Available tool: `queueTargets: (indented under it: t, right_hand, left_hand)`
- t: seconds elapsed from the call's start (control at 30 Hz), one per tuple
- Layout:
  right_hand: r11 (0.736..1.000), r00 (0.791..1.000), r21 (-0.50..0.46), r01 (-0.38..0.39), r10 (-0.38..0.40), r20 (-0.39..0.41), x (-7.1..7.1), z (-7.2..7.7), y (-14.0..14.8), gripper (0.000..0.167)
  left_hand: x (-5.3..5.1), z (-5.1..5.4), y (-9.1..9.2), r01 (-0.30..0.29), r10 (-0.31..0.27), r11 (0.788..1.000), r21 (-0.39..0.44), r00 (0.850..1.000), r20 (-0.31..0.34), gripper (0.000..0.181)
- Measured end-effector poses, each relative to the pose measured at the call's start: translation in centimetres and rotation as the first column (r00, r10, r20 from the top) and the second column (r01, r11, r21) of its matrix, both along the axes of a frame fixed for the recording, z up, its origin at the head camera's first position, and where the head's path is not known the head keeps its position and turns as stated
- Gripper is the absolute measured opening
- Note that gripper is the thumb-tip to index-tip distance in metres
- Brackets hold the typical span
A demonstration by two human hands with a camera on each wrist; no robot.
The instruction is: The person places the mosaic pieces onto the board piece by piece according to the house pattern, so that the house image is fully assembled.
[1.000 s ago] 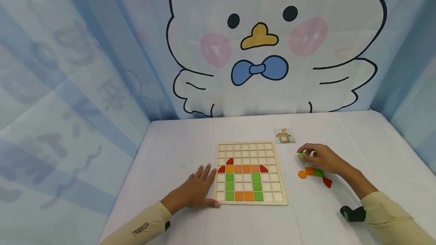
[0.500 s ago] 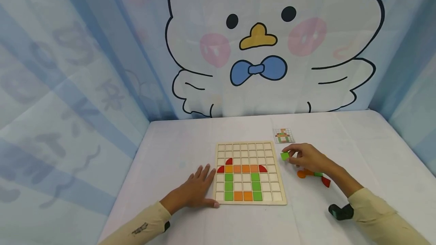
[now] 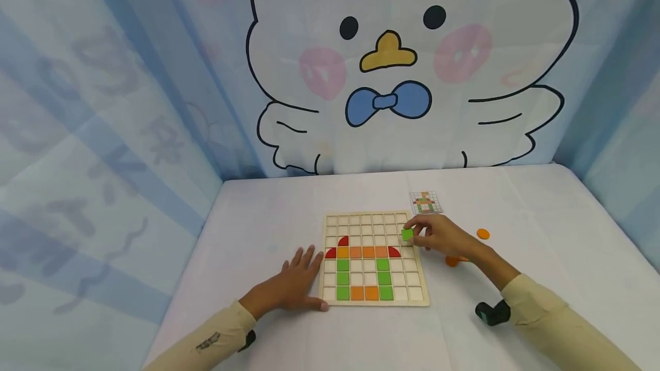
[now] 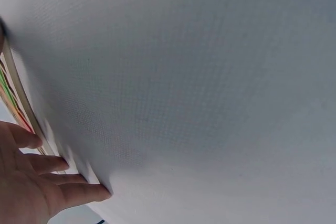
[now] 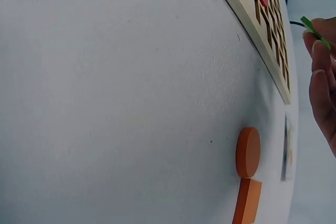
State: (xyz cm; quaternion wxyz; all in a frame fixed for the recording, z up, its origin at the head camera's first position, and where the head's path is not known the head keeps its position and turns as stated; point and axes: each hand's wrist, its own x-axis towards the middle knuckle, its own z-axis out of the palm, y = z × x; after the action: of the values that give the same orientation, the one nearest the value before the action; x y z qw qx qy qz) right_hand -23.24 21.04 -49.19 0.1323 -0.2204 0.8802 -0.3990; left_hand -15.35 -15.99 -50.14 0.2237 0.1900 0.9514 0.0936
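Observation:
My right hand (image 3: 438, 235) pinches a green square tile (image 3: 407, 234) over the right side of a wooden grid board (image 3: 414, 293). In the right wrist view the green tile (image 5: 316, 32) appears edge-on between thumb and fingertips. My left hand (image 3: 295, 285) lies with spread fingers against the board's left edge; the left wrist view shows those fingers (image 4: 47, 177) beside the rim. Set in the board are green squares (image 3: 342, 279), orange squares (image 3: 368, 252) and red quarter-round pieces (image 3: 343, 241).
A small pattern card (image 3: 425, 202) lies behind the board's right corner. Right of the board are an orange disc (image 3: 483, 233) and another orange disc (image 3: 451, 261), partly beside an orange square piece (image 5: 248, 201). My right forearm hides other loose pieces. A printed curtain (image 3: 387, 142) hangs behind the table.
My right hand has carried the green tile leftward from the loose pieces to above the board. The farther orange disc has come into view. My left hand stays at the board's edge.

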Motion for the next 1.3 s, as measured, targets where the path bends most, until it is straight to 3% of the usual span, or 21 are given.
queueTargets:
  t: [0.47, 0.77, 1.1, 1.3]
  right_hand:
    - [0.992, 0.997, -0.092, -0.083, 0.083, 0.002, -0.6, -0.2, -3.0, 0.030]
    - [0.995, 0.998, -0.079, -0.063, 0.064, 0.012, -1.0, 0.7, -5.4, 0.028]
    - [0.998, 0.998, -0.055, -0.022, 0.025, 0.056, -1.7, -0.3, -7.9, 0.029]
    - [1.000, 0.999, -0.006, -0.028, 0.028, 0.025, -1.8, -0.8, -9.5, 0.029]
  left_hand:
    - [0.0, -0.3, -0.1, -0.005, 0.006, 1.000, 0.013, 1.000, -0.003, 0.115]
    - [0.0, -0.4, -0.1, -0.016, 0.016, 1.000, 0.015, 1.000, -0.001, 0.116]
    - [-0.1, -0.5, -0.1, -0.014, 0.014, 1.000, 0.003, 1.000, -0.006, 0.116]
    - [-0.2, -0.3, 0.0, -0.015, 0.015, 1.000, -0.004, 1.000, 0.009, 0.116]
